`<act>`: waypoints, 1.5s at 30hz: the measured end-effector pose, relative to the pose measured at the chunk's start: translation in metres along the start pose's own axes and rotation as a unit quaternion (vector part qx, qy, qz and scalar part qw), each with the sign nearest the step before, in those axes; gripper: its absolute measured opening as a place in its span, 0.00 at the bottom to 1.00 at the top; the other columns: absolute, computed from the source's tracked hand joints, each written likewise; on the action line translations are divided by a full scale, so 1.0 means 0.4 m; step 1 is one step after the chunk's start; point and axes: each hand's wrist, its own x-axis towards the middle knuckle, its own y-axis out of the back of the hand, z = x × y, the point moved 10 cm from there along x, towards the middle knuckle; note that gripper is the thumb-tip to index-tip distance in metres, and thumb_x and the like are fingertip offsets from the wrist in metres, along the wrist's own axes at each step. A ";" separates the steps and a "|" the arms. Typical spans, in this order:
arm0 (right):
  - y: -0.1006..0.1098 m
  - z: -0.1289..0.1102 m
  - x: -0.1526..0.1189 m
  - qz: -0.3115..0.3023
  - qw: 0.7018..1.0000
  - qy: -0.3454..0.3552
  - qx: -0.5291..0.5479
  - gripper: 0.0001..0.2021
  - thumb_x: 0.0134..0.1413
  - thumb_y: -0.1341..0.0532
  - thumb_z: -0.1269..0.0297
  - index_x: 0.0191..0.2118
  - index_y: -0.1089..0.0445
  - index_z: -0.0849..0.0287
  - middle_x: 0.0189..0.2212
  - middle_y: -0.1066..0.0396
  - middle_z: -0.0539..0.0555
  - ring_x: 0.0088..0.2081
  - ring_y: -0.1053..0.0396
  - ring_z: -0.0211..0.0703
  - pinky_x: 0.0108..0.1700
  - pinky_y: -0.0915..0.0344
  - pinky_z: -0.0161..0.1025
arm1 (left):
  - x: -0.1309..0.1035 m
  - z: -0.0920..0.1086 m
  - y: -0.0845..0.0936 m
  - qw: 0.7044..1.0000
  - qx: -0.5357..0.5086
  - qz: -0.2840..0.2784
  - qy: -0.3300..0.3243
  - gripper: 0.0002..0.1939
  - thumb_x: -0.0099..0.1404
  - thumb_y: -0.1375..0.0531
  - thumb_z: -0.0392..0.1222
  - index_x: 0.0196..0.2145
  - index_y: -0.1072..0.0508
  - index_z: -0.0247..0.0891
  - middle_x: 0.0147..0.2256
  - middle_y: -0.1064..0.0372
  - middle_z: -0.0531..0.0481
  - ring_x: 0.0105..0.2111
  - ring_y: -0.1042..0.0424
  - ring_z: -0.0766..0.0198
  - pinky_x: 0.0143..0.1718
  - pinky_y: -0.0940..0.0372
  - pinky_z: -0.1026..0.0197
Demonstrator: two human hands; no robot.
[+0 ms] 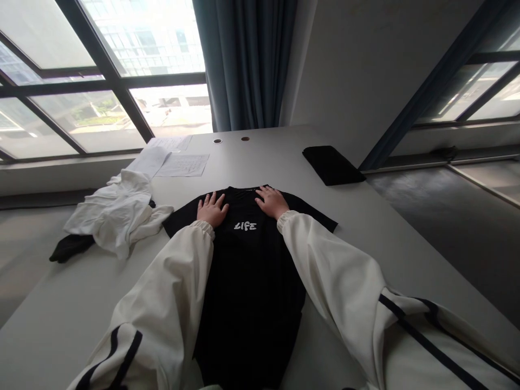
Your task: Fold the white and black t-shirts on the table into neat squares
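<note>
Since the black T-shirt [252, 281] lies flat on the white table [377, 276] with its hem toward me, I reach along it to the shoulders. My left hand [213, 210] and right hand [273, 202] rest there with fingers spread, grasping nothing, apparently to steady the cloth either side of the collar. The crumpled white garment [117, 208] sits left, and farther off, the folded black cloth [333, 165] lies right, probably set aside from the shirt.

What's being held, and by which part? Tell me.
Nothing appears held: the left hand and right hand rest open on the black T-shirt, one near each shoulder.
</note>
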 end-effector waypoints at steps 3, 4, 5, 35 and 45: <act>0.004 0.002 0.001 0.010 1.000 -0.006 -0.003 0.26 0.74 0.46 0.54 0.70 0.32 0.56 0.73 0.41 0.59 0.74 0.45 0.57 0.74 0.50 0.57 | -0.095 -0.072 0.006 1.000 0.021 -0.005 -0.013 0.34 0.78 0.52 0.59 0.76 0.44 0.50 0.78 0.58 0.47 0.77 0.58 0.46 0.75 0.57 0.37; 0.005 0.002 0.000 0.012 1.000 -0.006 -0.003 0.26 0.74 0.45 0.54 0.70 0.32 0.57 0.73 0.40 0.59 0.73 0.44 0.57 0.74 0.50 0.57 | -0.134 -0.101 0.010 0.999 0.028 0.003 -0.019 0.33 0.77 0.50 0.59 0.76 0.43 0.51 0.78 0.59 0.47 0.77 0.58 0.46 0.75 0.56 0.38; 0.005 0.002 0.000 0.015 1.000 -0.005 -0.004 0.26 0.74 0.45 0.54 0.70 0.32 0.57 0.73 0.40 0.59 0.73 0.44 0.57 0.74 0.50 0.57 | -0.171 -0.136 0.012 0.999 0.034 0.009 -0.016 0.33 0.77 0.49 0.59 0.75 0.42 0.52 0.78 0.59 0.47 0.77 0.57 0.45 0.74 0.54 0.37; 0.156 0.212 -0.404 0.025 0.999 -0.019 0.019 0.24 0.65 0.42 0.60 0.64 0.27 0.49 0.68 0.34 0.59 0.70 0.37 0.58 0.72 0.40 0.59 | -0.294 -0.247 0.085 0.993 0.021 0.112 0.016 0.32 0.77 0.53 0.54 0.72 0.36 0.39 0.76 0.50 0.38 0.76 0.54 0.40 0.73 0.53 0.32; 0.172 0.216 -0.407 0.062 0.997 -0.040 0.016 0.19 0.65 0.41 0.60 0.58 0.24 0.53 0.63 0.30 0.60 0.65 0.34 0.57 0.69 0.38 0.56 | -0.283 -0.194 0.026 0.994 0.010 0.026 -0.103 0.31 0.76 0.53 0.53 0.72 0.35 0.45 0.75 0.46 0.48 0.76 0.50 0.48 0.75 0.53 0.41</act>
